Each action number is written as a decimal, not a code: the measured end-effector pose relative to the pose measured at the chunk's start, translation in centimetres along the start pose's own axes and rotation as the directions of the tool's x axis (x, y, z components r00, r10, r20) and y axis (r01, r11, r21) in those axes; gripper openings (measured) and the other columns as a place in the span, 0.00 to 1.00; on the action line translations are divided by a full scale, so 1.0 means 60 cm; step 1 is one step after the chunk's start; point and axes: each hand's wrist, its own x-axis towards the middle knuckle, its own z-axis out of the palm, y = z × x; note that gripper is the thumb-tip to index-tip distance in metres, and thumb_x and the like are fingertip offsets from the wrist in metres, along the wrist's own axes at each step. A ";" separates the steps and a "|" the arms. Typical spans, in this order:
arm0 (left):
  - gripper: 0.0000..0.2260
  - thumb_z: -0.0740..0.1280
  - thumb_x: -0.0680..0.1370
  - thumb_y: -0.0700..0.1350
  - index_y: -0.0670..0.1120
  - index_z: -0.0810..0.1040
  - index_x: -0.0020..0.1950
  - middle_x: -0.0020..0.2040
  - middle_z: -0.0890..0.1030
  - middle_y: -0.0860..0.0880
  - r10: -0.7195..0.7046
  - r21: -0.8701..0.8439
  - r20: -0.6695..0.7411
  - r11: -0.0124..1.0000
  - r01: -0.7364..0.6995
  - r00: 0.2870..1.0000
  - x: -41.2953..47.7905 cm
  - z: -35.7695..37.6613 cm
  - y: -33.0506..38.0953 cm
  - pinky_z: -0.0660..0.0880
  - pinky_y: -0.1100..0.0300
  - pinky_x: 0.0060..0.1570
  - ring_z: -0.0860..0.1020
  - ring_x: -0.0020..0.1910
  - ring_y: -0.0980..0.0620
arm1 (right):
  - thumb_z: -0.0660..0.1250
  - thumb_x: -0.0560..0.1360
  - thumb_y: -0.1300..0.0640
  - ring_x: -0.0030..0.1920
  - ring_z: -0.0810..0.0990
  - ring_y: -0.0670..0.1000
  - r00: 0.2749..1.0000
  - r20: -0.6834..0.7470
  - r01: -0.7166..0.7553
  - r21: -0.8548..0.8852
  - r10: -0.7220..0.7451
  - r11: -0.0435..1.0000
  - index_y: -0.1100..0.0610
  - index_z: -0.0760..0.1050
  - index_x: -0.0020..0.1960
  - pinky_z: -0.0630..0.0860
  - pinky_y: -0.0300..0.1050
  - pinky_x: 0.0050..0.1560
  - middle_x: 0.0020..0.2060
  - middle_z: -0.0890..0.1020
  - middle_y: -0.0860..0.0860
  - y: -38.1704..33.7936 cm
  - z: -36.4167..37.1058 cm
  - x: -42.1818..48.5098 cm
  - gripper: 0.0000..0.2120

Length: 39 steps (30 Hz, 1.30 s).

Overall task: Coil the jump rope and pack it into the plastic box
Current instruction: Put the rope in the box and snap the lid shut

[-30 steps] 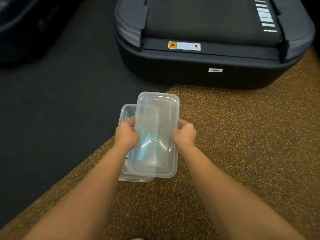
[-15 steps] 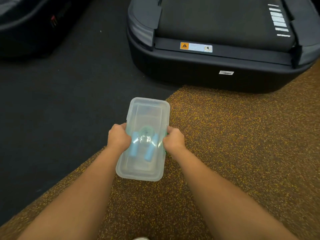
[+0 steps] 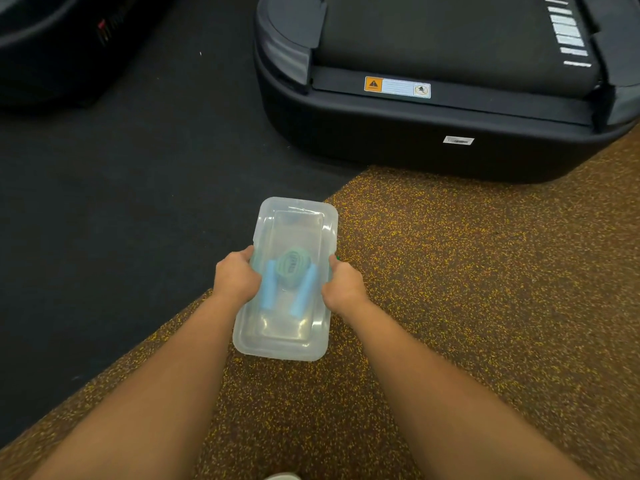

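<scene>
the plastic box (image 3: 277,336), lid on and jump rope (image 3: 290,281) coiled inside, runs lengthwise away from the person, left hand (image 3: 236,279) and right hand (image 3: 344,288) gripping its long sides midway, seemingly pressing the lid down.

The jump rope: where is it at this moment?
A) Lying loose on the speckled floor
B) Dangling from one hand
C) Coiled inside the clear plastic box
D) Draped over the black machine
C: the green coil and two blue handles of the jump rope show through the see-through top of the plastic box, which the left hand and the right hand grip by its long sides.
</scene>
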 end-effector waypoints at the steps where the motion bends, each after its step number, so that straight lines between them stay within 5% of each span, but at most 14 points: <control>1: 0.22 0.59 0.76 0.33 0.49 0.74 0.67 0.56 0.80 0.44 -0.025 -0.021 -0.001 0.999 0.025 1.000 0.000 0.000 0.000 0.75 0.54 0.46 0.77 0.51 0.44 | 0.57 0.75 0.68 0.63 0.73 0.62 1.000 0.004 0.002 -0.034 -0.002 0.999 0.59 0.62 0.73 0.74 0.53 0.62 0.61 0.76 0.61 0.001 0.001 0.000 0.26; 4: 0.26 0.58 0.77 0.33 0.52 0.67 0.72 0.65 0.76 0.45 -0.105 -0.070 0.006 0.992 0.106 0.994 0.001 -0.001 -0.002 0.76 0.52 0.52 0.77 0.59 0.43 | 0.57 0.76 0.69 0.63 0.74 0.61 1.000 0.011 -0.018 0.017 0.018 1.000 0.52 0.55 0.77 0.73 0.51 0.64 0.62 0.75 0.60 0.007 0.006 -0.004 0.32; 9: 0.25 0.59 0.77 0.35 0.52 0.67 0.73 0.67 0.74 0.44 -0.146 -0.052 -0.002 0.988 0.145 0.989 -0.001 -0.001 -0.002 0.76 0.50 0.53 0.75 0.60 0.41 | 0.61 0.75 0.66 0.58 0.77 0.60 0.996 -0.027 -0.081 0.193 0.087 0.978 0.50 0.62 0.73 0.76 0.51 0.58 0.59 0.77 0.58 0.010 0.010 -0.003 0.28; 12: 0.17 0.60 0.76 0.34 0.42 0.75 0.65 0.58 0.78 0.43 -0.122 -0.010 -0.034 0.993 0.122 0.992 -0.005 0.003 0.003 0.73 0.53 0.49 0.76 0.55 0.41 | 0.62 0.74 0.67 0.57 0.78 0.60 0.985 -0.021 -0.163 0.203 0.171 0.965 0.56 0.68 0.67 0.77 0.51 0.56 0.58 0.78 0.58 0.020 0.014 0.010 0.22; 15: 0.12 0.61 0.73 0.33 0.44 0.82 0.48 0.47 0.81 0.43 -0.095 -0.005 -0.036 0.995 0.095 0.995 -0.010 0.009 0.013 0.76 0.52 0.43 0.77 0.45 0.43 | 0.65 0.72 0.65 0.54 0.80 0.59 0.975 -0.016 -0.217 0.180 0.223 0.960 0.59 0.74 0.60 0.79 0.51 0.54 0.55 0.80 0.58 0.037 0.012 0.012 0.17; 20: 0.14 0.61 0.73 0.35 0.48 0.84 0.47 0.47 0.83 0.43 -0.012 -0.045 -0.030 0.999 0.010 0.999 -0.017 0.033 0.050 0.79 0.51 0.47 0.79 0.47 0.40 | 0.70 0.65 0.70 0.49 0.83 0.60 0.951 0.035 -0.308 0.222 0.308 0.925 0.62 0.78 0.49 0.82 0.54 0.47 0.49 0.83 0.59 0.081 -0.006 0.012 0.13; 22: 0.14 0.61 0.73 0.35 0.47 0.85 0.48 0.48 0.84 0.42 0.038 -0.038 -0.030 0.999 -0.039 0.999 -0.021 0.047 0.070 0.78 0.52 0.49 0.78 0.50 0.40 | 0.70 0.64 0.76 0.45 0.84 0.61 0.928 0.115 -0.372 0.337 0.355 0.865 0.65 0.78 0.48 0.83 0.60 0.44 0.48 0.84 0.62 0.097 -0.021 0.006 0.15; 26: 0.13 0.62 0.73 0.36 0.48 0.82 0.51 0.50 0.84 0.43 0.138 -0.003 -0.020 0.990 -0.138 0.990 -0.030 0.085 0.100 0.75 0.54 0.56 0.77 0.56 0.41 | 0.67 0.68 0.78 0.43 0.83 0.59 0.890 0.204 -0.452 0.515 0.408 0.728 0.67 0.76 0.56 0.82 0.51 0.37 0.52 0.82 0.62 0.131 -0.052 -0.019 0.18; 31: 0.13 0.60 0.72 0.33 0.48 0.78 0.47 0.48 0.82 0.41 0.255 0.078 0.041 0.963 -0.258 0.966 -0.055 0.130 0.151 0.74 0.55 0.48 0.78 0.51 0.40 | 0.68 0.66 0.79 0.48 0.83 0.61 0.835 0.321 -0.538 0.641 0.446 0.547 0.68 0.75 0.58 0.80 0.52 0.39 0.50 0.82 0.63 0.177 -0.060 -0.061 0.22; 35: 0.17 0.59 0.72 0.33 0.47 0.78 0.56 0.53 0.82 0.40 0.404 0.196 0.175 0.879 -0.434 0.898 -0.073 0.168 0.188 0.74 0.50 0.54 0.77 0.55 0.38 | 0.68 0.68 0.78 0.39 0.81 0.57 0.793 0.403 -0.577 0.740 0.457 0.347 0.70 0.72 0.61 0.81 0.51 0.43 0.41 0.81 0.61 0.208 -0.046 -0.091 0.22; 39: 0.22 0.59 0.73 0.32 0.48 0.72 0.65 0.60 0.79 0.42 0.443 0.365 0.352 0.746 -0.556 0.825 -0.091 0.200 0.218 0.63 0.49 0.67 0.73 0.62 0.40 | 0.67 0.70 0.76 0.38 0.81 0.56 0.763 0.450 -0.589 0.780 0.464 0.212 0.73 0.71 0.62 0.81 0.46 0.30 0.38 0.81 0.61 0.225 -0.020 -0.110 0.20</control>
